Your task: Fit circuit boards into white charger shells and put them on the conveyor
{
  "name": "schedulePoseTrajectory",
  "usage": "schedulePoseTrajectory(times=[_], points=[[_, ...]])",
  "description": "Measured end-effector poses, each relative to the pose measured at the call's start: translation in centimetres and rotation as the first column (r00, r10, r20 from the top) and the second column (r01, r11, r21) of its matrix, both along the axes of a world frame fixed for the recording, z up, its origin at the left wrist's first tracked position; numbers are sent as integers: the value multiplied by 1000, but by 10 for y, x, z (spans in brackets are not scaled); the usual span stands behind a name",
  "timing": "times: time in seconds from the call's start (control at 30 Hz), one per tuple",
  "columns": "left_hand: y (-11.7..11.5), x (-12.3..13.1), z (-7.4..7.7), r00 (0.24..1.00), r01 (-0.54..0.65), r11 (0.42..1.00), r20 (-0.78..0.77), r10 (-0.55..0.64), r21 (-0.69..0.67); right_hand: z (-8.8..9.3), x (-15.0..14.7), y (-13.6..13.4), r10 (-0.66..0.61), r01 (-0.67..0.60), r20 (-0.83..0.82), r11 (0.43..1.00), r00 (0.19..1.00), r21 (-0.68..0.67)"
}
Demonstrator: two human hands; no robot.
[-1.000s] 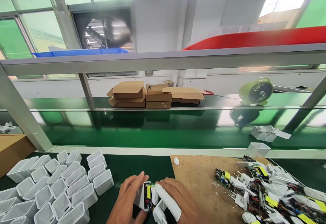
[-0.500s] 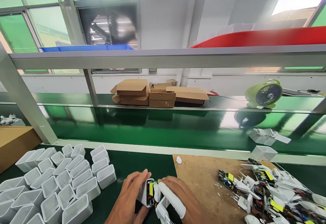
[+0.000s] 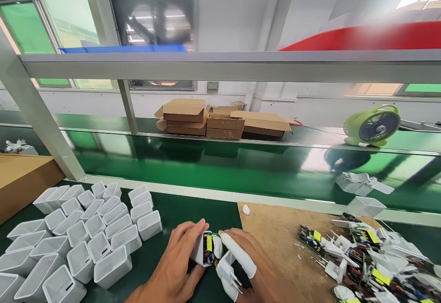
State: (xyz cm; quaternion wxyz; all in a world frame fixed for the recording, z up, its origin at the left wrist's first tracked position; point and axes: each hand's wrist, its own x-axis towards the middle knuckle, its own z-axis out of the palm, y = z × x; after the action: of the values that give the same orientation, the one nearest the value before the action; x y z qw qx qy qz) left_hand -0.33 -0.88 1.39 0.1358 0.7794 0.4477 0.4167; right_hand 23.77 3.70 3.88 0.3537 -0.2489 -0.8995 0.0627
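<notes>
My left hand (image 3: 174, 266) grips a white charger shell (image 3: 200, 249) at the bottom centre of the head view. A circuit board (image 3: 209, 247) with a yellow part sits partly inside the shell's open end. My right hand (image 3: 248, 261), with white finger cots on two fingers, pinches the board and the white plug cap (image 3: 227, 271) attached to it, whose two metal pins point down right. Both hands are closed on this one assembly above the dark green mat (image 3: 179, 215).
Several empty white shells (image 3: 86, 238) stand in rows at the left. A brown board (image 3: 279, 238) lies to the right, with a heap of circuit boards and plug caps (image 3: 365, 257). Beyond runs a green conveyor belt (image 3: 223, 169), with cardboard boxes (image 3: 220, 121) and a green fan (image 3: 372, 126).
The camera tilted and shifted, so the hands sit a little higher and further right in view. The plug cap with its pins now shows more below my right fingers.
</notes>
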Motion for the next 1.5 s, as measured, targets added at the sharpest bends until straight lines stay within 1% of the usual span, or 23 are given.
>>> schedulePoseTrajectory(times=[0.1, 0.33, 0.47, 0.57, 0.63, 0.7, 0.8, 0.87, 0.93, 1.0, 1.1, 1.2, 1.3, 1.4, 1.47, 1.5], points=[[0, 0, 0, 1000, 12, 1000, 18, -13, 4, -2, 1, 0, -9, 9, 8, 1000, 1000, 0], [-2, 1, 0, 998, 53, 999, 32, -53, 9, 14, -3, -6, -20, 17, 70, 999, 997, 43], [-3, 4, -4, 996, 71, 997, 50, -70, -6, 12, -8, -8, -5, 3, 33, 998, 999, 69], [-4, 6, -8, 990, 80, 997, 113, -80, 2, 8, -9, -9, -26, 25, 2, 995, 1000, 93], [-5, 7, -11, 977, 109, 993, 190, -101, -33, 8, -9, -8, -58, 57, 4, 994, 998, 89], [-5, 8, -14, 944, 172, 977, 306, -127, -125, 7, -8, -6, -58, 57, 5, 994, 998, 98], [-4, 9, -17, 871, 288, 912, 475, -124, -291, 5, -8, -3, -44, 46, -19, 993, 999, 105], [-2, 7, -15, 838, 328, 874, 538, -93, -359, 1, -8, -1, -33, 33, -10, 999, 999, 34], [-1, 3, -10, 799, 364, 855, 596, -82, -371, -2, -7, -2, -7, 9, 28, 997, 1000, -76], [0, -1, -5, 735, 409, 845, 673, -82, -345, -4, -6, -5, 28, -18, 64, 988, 998, -153], [3, -5, 3, 651, 452, 822, 758, -37, -348, -4, -4, -8, 94, -71, 108, 978, 990, -198], [6, -6, 7, 629, 440, 792, 775, 65, -424, -1, -6, -9, 136, -107, 103, 963, 985, -246], [10, -3, 9, 621, 412, 787, 773, 126, -460, 1, -9, -6, 162, -143, 57, 958, 985, -250], [12, 1, 9, 593, 407, 786, 789, 160, -465, 0, -9, -6, 179, -165, 52, 965, 983, -202], [12, 2, 9, 559, 421, 781, 810, 177, -462, -1, -9, -7, 133, -113, 110, 979, 985, -170], [12, 2, 8, 555, 418, 781, 811, 185, -464, -1, -9, -8, 99, -73, 158, 984, 982, -163]])
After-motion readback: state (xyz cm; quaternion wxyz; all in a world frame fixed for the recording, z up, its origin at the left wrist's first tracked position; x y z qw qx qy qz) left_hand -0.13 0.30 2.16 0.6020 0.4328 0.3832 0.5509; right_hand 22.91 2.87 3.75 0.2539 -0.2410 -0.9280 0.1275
